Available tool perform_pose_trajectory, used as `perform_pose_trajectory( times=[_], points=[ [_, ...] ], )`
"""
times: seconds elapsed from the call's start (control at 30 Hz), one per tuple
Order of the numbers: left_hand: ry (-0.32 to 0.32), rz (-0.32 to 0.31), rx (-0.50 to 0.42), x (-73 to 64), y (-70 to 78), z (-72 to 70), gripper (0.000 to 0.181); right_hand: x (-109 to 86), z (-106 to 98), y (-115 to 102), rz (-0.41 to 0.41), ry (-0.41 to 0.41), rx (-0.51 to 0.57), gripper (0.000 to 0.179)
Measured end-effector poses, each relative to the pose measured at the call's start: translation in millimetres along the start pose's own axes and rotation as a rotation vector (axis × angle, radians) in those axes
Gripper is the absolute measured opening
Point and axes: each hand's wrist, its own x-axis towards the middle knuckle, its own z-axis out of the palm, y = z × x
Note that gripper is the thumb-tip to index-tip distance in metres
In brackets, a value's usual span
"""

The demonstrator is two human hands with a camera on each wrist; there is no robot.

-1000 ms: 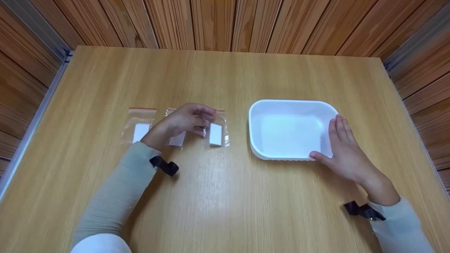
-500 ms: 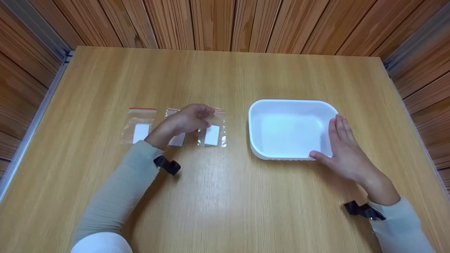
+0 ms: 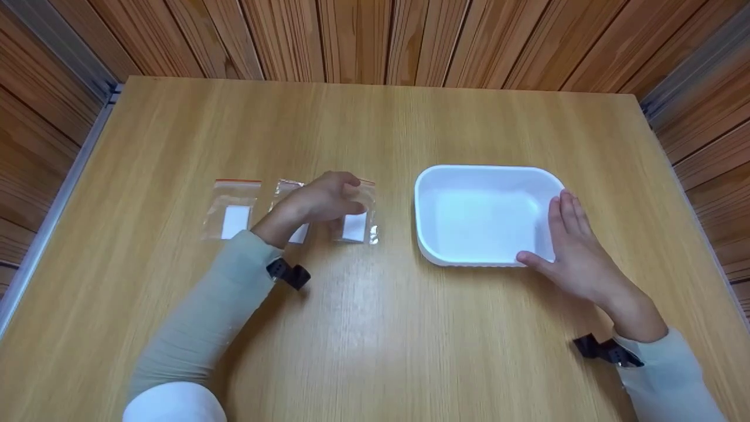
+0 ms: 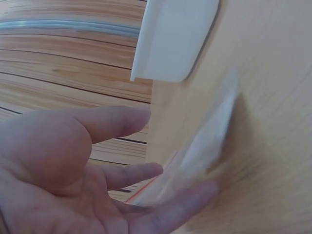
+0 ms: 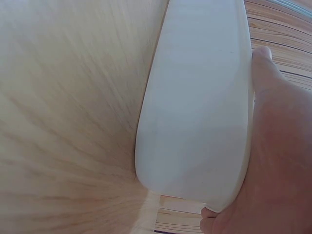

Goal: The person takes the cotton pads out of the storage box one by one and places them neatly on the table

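My left hand (image 3: 325,198) reaches over the rightmost of three small clear zip bags, each with a flat white piece inside. Its thumb and fingers are spread apart above this bag (image 3: 354,228). In the left wrist view the blurred bag (image 4: 207,139) stands tilted beside the fingers, and no pinch on it shows. Partly covered by the same hand is the middle bag (image 3: 297,234). The left bag (image 3: 235,221) lies flat. My right hand (image 3: 577,261) rests straight-fingered against the right end of a white plastic tub (image 3: 486,214), thumb over the near rim.
The wooden table (image 3: 363,328) carries the bags on the left and the tub to their right. Wood-panelled walls (image 3: 357,41) border it at the back and sides, with a metal rail (image 3: 53,217) along the left edge.
The rightmost bag has shifted slightly left and settled lower. My left hand has moved a little right over it, its thumb now farther from the fingers. The right hand and tub stay put.
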Motion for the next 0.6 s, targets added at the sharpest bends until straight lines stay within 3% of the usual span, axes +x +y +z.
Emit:
perform_pose_trajectory(
  times=[0.3,0.6],
  points=[
    [0.031,-0.073,0.076,-0.3,13.4,-1.0,0.07,-0.6,-0.4,-0.4,0.008,-0.01,-0.005,0.118],
    [0.036,-0.07,0.144,-4.5,16.1,-3.8,0.074,-0.1,-0.4,-0.5,0.013,-0.015,-0.006,0.119]
  ],
)
